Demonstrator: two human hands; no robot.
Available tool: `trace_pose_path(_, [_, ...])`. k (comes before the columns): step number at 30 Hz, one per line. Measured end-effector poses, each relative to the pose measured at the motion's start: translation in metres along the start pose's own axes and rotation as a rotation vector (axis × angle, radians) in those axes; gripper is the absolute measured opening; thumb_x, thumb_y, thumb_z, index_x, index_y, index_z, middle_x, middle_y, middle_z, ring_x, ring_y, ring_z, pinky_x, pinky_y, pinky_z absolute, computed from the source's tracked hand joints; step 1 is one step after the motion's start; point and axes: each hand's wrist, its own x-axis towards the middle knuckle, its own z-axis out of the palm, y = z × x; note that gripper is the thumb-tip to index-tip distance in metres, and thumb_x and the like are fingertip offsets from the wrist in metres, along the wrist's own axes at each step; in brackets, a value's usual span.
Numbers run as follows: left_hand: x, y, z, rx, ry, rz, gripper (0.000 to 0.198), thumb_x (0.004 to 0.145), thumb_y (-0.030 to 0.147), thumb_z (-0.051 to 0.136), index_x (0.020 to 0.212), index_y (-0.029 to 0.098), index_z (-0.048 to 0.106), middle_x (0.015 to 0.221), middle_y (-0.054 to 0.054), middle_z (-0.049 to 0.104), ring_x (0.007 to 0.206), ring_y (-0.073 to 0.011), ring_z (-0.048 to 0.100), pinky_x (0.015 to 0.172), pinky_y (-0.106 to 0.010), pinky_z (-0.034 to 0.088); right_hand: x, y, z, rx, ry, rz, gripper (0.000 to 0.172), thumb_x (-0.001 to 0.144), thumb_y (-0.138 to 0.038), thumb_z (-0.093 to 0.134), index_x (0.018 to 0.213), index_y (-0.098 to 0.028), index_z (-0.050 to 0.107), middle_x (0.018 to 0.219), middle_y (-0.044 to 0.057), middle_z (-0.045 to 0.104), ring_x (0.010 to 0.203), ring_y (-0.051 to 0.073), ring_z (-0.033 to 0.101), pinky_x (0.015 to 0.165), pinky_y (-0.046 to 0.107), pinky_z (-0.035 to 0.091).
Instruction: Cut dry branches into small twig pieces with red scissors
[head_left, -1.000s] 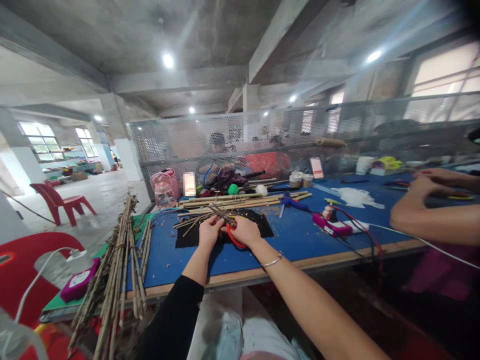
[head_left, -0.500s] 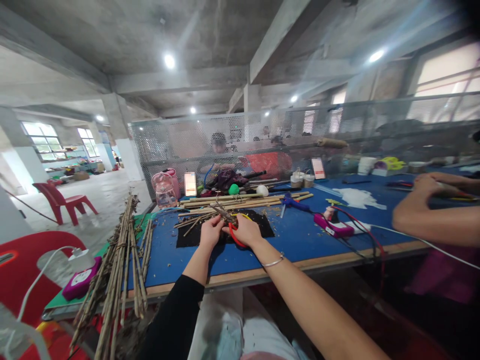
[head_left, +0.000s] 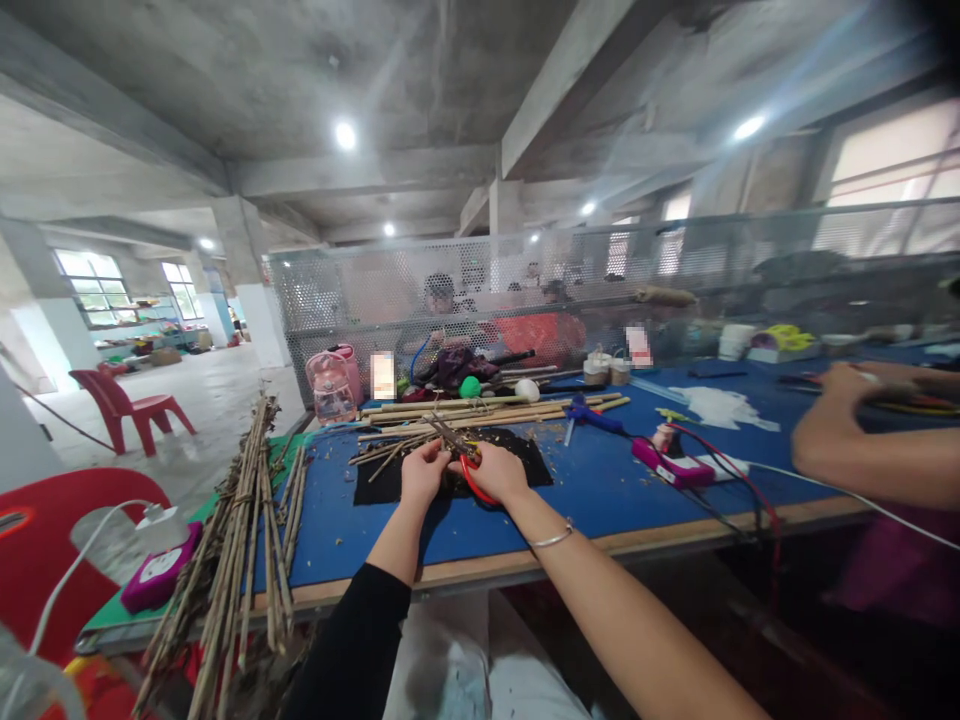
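Note:
My right hand [head_left: 496, 472] is closed round the red handles of a pair of scissors [head_left: 478, 484], whose metal blades point forward and left. A bit of yellow shows near the handles too. Beside the blades, my left hand [head_left: 424, 473] is closed in a pinch; what its fingertips hold is too small to make out. Both hands are over a black mat [head_left: 534, 462] scattered with small chips. Thin cut sticks [head_left: 384, 452] lie on the mat's left part, and longer pale rods [head_left: 420, 408] lie behind it.
At the left, a bundle of long twigs [head_left: 238, 545] overhangs the blue tabletop [head_left: 330, 545]. A blue glue gun [head_left: 596, 415] and purple power strip [head_left: 671, 465] lie on the right, with cables. A co-worker's arms [head_left: 862, 440] reach in there. A perforated screen [head_left: 352, 290] stands behind.
The view has shifted slightly. The scissor blades look a little more closed, and my two hands remain close together over the black mat.

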Motion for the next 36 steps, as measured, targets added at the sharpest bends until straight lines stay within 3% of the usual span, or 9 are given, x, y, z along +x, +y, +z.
trace_pose_path(8, [0.003, -0.004, 0.001, -0.023, 0.039, -0.011, 0.044, 0.055, 0.031, 0.073, 0.095, 0.012, 0.067, 0.058, -0.001, 0.061, 0.052, -0.0099, 0.052, 0.051, -0.020, 0.040, 0.001, 0.002, 0.003, -0.007, 0.069, -0.029, 0.048, 0.070, -0.065, 0.048, 0.089, -0.021, 0.056, 0.095, 0.006, 0.061, 0.088, 0.021, 0.059, 0.071, 0.027, 0.041])
trace_pose_path(13, [0.002, -0.001, 0.002, -0.075, 0.053, -0.005, 0.039, 0.054, 0.031, 0.073, 0.087, 0.011, 0.067, 0.063, -0.003, 0.063, 0.055, -0.0103, 0.053, 0.054, -0.020, 0.041, 0.001, 0.002, 0.007, 0.003, 0.059, -0.092, 0.051, 0.067, -0.064, 0.052, 0.091, -0.019, 0.054, 0.095, 0.007, 0.058, 0.089, 0.020, 0.056, 0.071, 0.027, 0.040])
trace_pose_path(21, [-0.003, 0.005, 0.005, -0.116, 0.026, -0.020, 0.028, 0.052, 0.027, 0.073, 0.074, 0.011, 0.065, 0.065, -0.003, 0.065, 0.056, -0.0108, 0.055, 0.054, -0.021, 0.042, 0.001, 0.003, 0.010, -0.027, 0.148, -0.170, 0.058, 0.064, -0.067, 0.051, 0.092, -0.016, 0.050, 0.098, 0.011, 0.056, 0.094, 0.024, 0.051, 0.077, 0.032, 0.037])
trace_pose_path(27, [-0.005, 0.008, 0.005, -0.162, 0.000, -0.060, 0.031, 0.050, 0.030, 0.074, 0.073, 0.011, 0.064, 0.059, -0.001, 0.062, 0.050, -0.0093, 0.053, 0.050, -0.020, 0.040, 0.000, -0.001, 0.005, 0.003, 0.040, -0.116, 0.053, 0.069, -0.065, 0.048, 0.093, -0.018, 0.051, 0.088, 0.008, 0.061, 0.082, 0.021, 0.058, 0.069, 0.028, 0.038])
trace_pose_path(36, [-0.001, 0.005, 0.002, -0.175, 0.003, -0.046, 0.039, 0.053, 0.034, 0.072, 0.081, 0.010, 0.063, 0.063, -0.002, 0.061, 0.048, -0.0066, 0.049, 0.046, -0.018, 0.036, -0.001, -0.001, 0.002, 0.057, -0.005, -0.104, 0.050, 0.068, -0.067, 0.047, 0.084, -0.020, 0.054, 0.080, 0.004, 0.064, 0.076, 0.020, 0.060, 0.060, 0.025, 0.037])
